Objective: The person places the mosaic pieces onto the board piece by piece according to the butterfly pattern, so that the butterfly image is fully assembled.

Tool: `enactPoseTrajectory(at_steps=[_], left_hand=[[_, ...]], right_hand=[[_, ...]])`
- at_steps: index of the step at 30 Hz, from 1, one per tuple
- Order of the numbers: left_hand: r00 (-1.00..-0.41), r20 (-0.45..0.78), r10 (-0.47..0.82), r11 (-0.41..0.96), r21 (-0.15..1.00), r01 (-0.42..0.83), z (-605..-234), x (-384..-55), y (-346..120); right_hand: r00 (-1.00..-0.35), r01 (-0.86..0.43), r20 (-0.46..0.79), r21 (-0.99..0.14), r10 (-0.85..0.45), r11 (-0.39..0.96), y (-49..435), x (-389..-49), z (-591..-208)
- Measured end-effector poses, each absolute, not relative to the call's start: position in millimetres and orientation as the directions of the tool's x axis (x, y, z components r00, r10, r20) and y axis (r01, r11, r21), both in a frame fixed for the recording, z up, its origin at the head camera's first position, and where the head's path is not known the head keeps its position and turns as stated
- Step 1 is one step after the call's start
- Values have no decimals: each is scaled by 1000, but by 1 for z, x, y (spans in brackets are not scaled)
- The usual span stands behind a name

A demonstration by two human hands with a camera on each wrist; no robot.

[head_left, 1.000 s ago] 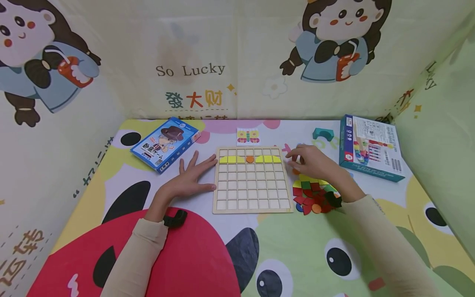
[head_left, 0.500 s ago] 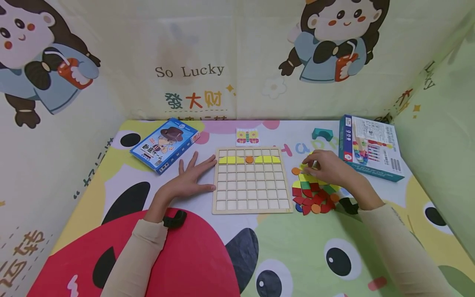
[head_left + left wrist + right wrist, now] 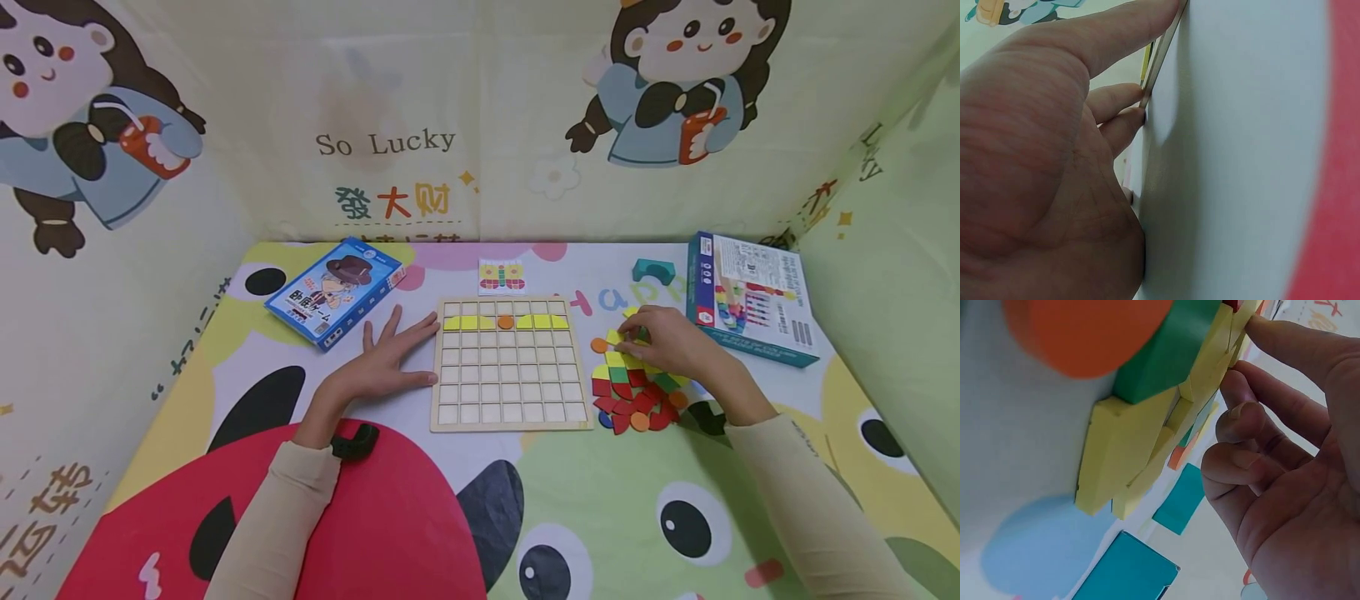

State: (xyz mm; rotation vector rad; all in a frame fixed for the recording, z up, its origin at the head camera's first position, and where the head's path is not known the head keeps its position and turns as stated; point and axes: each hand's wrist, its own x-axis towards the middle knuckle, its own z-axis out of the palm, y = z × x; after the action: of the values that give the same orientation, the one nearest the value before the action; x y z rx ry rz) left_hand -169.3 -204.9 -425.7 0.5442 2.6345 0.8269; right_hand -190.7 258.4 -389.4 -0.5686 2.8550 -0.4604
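A wooden grid board (image 3: pixel 510 354) lies mid-table. One upper row holds yellow pieces (image 3: pixel 542 322) on both sides of an orange disc (image 3: pixel 506 322). My left hand (image 3: pixel 382 358) rests with fingers spread, thumb and fingertips against the board's left edge; the left wrist view shows them at its rim. My right hand (image 3: pixel 667 337) is over the far side of a pile of coloured pieces (image 3: pixel 622 408), right of the board. In the right wrist view, its thumb and index finger pinch a yellow piece (image 3: pixel 1239 344) among others, remaining fingers curled.
A butterfly picture card (image 3: pixel 501 277) lies behind the board. At the back left is a blue box (image 3: pixel 333 292), at the back right a larger game box (image 3: pixel 757 296). A teal arch block (image 3: pixel 653 271) sits left of that box. Cloth walls enclose the table.
From the board's upper right edge, my right hand has moved right to the pile, its fingers now down among the yellow pieces. My left hand and the board have stayed in place.
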Motion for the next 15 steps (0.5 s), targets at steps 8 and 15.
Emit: enactPoseTrajectory(at_steps=[8, 15], left_hand=[[-874, -195, 445, 759, 600, 253, -425, -169, -205], [-874, -200, 443, 759, 603, 246, -425, -169, -205]], right_hand=[[-911, -340, -115, -332, -395, 880, 259, -190, -391], [-911, -339, -115, -335, -396, 879, 259, -191, -393]])
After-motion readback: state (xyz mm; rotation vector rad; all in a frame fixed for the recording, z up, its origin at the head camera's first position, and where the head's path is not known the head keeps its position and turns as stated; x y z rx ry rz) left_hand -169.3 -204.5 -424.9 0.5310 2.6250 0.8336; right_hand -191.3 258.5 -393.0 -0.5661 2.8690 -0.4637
